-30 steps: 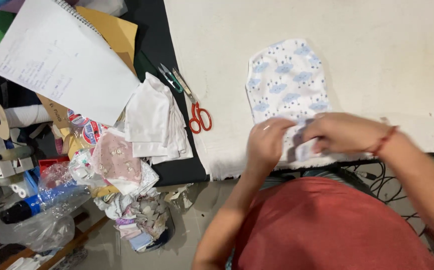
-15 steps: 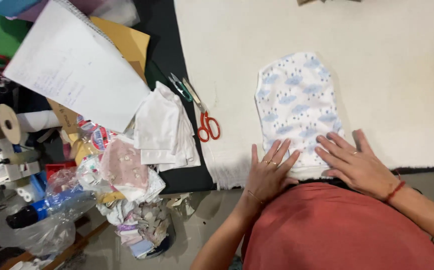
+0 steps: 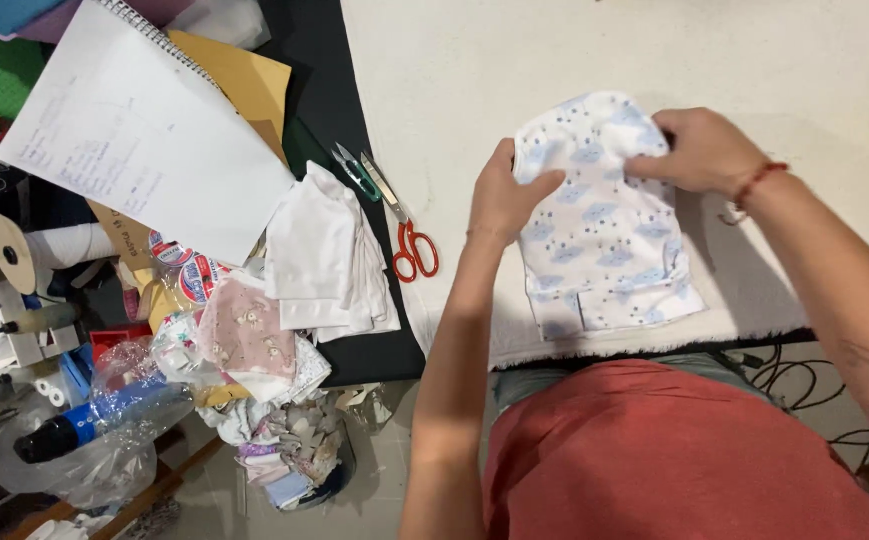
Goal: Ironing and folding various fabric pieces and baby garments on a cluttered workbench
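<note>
Pinched at its upper edge by left hand [image 3: 503, 195] and right hand [image 3: 693, 150], the white cloud-printed cloth piece [image 3: 600, 235] could be skewed if tugged unevenly beside the red-handled scissors [image 3: 407, 235].

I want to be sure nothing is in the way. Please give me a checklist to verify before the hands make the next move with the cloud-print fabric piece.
1. Left hand grips the cloud-print fabric piece at its left edge: ok.
2. Right hand grips its top right corner: ok.
3. Piece lies fully on the white work surface: ok.
4. Red-handled scissors lie apart from the hands: ok.
5. Lower edge lies flat: not ok, a small flap is folded.
6. Underside free of scraps: cannot tell.
</note>
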